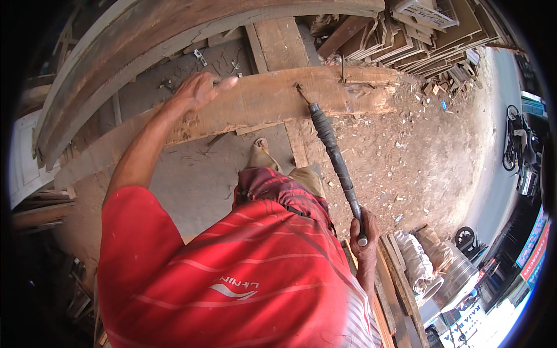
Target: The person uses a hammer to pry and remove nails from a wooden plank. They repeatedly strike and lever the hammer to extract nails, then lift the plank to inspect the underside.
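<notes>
Head view, only one. Right grip (368,232), a bare hand, is wrapped round the near end of a long, dark, rod-shaped tool with a bound shaft and thin rusty tip (332,148). Rounded grey butt shows at the hand. Tool slants away, up and left, tip at the face of a long, broad, brown wooden plank (261,95); contact there too small to confirm.

Left grip (197,93), also bare, is over the plank toward its far edge, left of the tip. Thumb out to the right, other fingers bent, partly hidden; cannot tell whether they clasp the edge or merely rest.

Plank lies crosswise before the person, over a wide, pale-brown timber (281,43). A thin, dark metal pin (343,72) stands near its ragged right end.

Handling, my judgement: tool stiff, fairly heavy for its girth, not fragile. Binding should resist slipping; the smooth butt less so. Best hold: round the shaft, clear of the tip. Plank probably heavy, rigid, dry and rough; take it by the long edges, away from the splintery end and pin.
</notes>
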A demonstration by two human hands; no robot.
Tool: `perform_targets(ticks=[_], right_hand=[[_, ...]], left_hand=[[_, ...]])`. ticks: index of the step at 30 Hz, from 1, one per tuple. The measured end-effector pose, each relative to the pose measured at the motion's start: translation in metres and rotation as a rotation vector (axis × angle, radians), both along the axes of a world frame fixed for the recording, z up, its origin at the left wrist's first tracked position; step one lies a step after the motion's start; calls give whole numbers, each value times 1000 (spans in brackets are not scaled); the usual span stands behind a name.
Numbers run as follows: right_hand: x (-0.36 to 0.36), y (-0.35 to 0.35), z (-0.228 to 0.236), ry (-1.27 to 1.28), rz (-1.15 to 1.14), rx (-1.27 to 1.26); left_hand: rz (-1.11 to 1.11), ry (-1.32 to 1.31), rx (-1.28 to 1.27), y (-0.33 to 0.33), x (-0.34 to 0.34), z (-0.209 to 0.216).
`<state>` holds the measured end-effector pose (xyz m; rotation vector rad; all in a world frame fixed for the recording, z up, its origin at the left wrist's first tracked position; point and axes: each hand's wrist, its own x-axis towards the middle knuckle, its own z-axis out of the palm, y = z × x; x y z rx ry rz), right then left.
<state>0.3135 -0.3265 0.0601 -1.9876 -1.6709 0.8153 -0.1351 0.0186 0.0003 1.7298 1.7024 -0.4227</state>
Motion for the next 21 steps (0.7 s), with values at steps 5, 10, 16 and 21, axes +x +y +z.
perform_targets(ticks=[5, 10, 16, 21], right_hand=[[7, 12, 0, -17, 49, 35], [11, 24, 7, -53, 173, 104], [20, 26, 11, -60, 157, 37], [22, 24, 14, -21, 143, -42]], left_hand=[[-7, -72, 0, 2, -2, -3], [-8, -115, 94, -3, -1, -3], [-6, -119, -1, 4, -2, 1], [-11, -124, 45, -3, -1, -1]])
